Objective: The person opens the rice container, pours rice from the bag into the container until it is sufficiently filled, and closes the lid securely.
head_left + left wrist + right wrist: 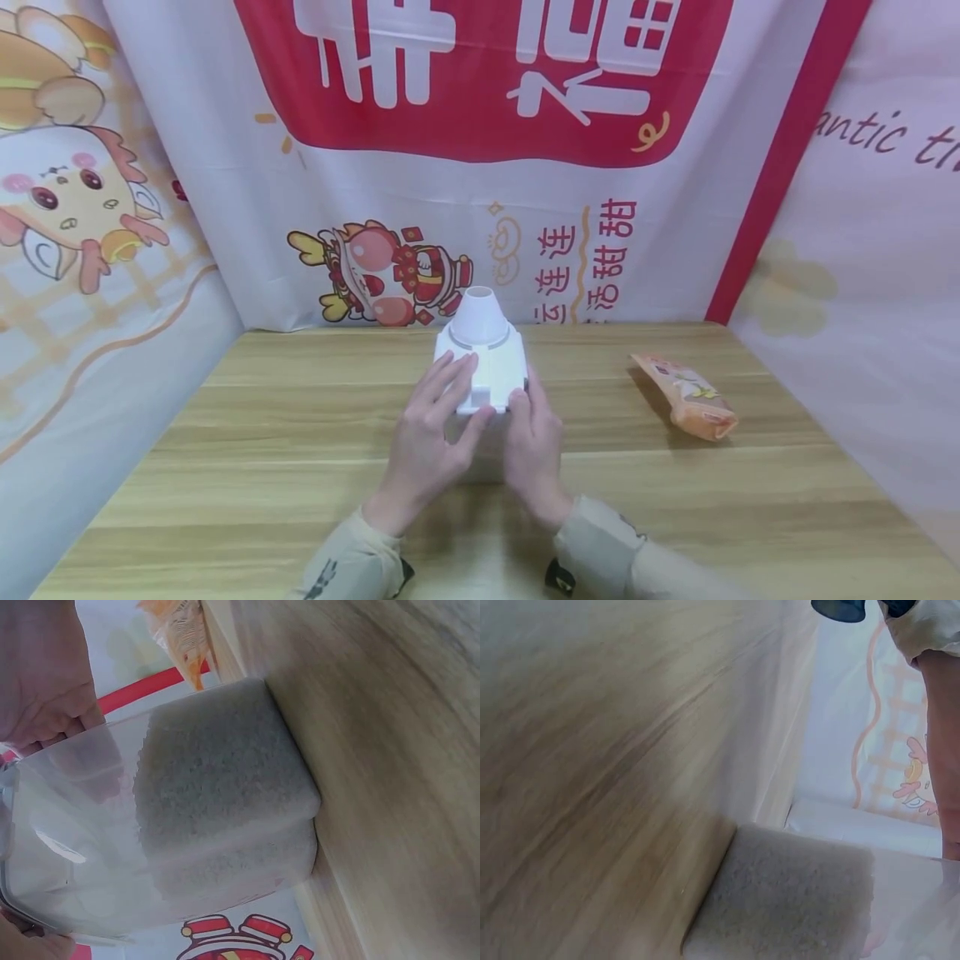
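A clear plastic rice container [82, 817], partly filled with rice [217, 765], stands upright on the table. On its white lid [501, 367] sits a white cone-shaped cup [480, 317], narrow end up. My left hand [431, 437] lies over the lid's left front, fingers fairly straight on top and thumb by the front edge near a small tab. On the other side my right hand [534, 446] holds the container's upper right front, thumb at the lid; in the left wrist view its fingers [52, 735] bend against the wall.
An orange-and-white plastic packet [693, 398] lies on the wooden table [262, 467], to the right of the container. Printed cloth [450, 183] hangs behind the table and along both sides.
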The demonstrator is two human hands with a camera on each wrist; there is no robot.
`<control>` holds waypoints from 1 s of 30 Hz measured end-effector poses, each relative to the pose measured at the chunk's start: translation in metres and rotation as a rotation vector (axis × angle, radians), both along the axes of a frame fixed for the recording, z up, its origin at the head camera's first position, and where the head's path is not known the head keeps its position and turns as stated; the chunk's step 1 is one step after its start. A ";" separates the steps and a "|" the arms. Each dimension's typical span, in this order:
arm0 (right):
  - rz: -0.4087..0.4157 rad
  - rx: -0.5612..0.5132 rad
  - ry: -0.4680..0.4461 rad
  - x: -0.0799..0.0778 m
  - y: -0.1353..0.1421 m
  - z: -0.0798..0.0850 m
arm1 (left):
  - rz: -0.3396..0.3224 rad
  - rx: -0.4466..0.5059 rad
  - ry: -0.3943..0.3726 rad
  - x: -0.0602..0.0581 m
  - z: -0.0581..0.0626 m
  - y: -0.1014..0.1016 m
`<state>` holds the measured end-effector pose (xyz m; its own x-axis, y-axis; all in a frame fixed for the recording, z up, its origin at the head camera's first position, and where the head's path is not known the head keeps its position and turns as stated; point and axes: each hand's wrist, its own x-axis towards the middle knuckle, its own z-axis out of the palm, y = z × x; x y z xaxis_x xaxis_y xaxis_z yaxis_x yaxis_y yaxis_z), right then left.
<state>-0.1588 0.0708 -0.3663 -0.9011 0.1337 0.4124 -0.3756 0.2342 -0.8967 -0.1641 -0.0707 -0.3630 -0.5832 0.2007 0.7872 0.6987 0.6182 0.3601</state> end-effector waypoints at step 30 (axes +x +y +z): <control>0.044 -0.041 0.029 0.002 0.001 -0.006 | 0.004 -0.004 -0.038 0.002 -0.001 0.001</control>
<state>-0.1566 0.0716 -0.3722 -0.8941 0.1116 0.4337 -0.4110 0.1800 -0.8937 -0.1618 -0.0696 -0.3640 -0.6136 0.2013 0.7636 0.6823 0.6219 0.3843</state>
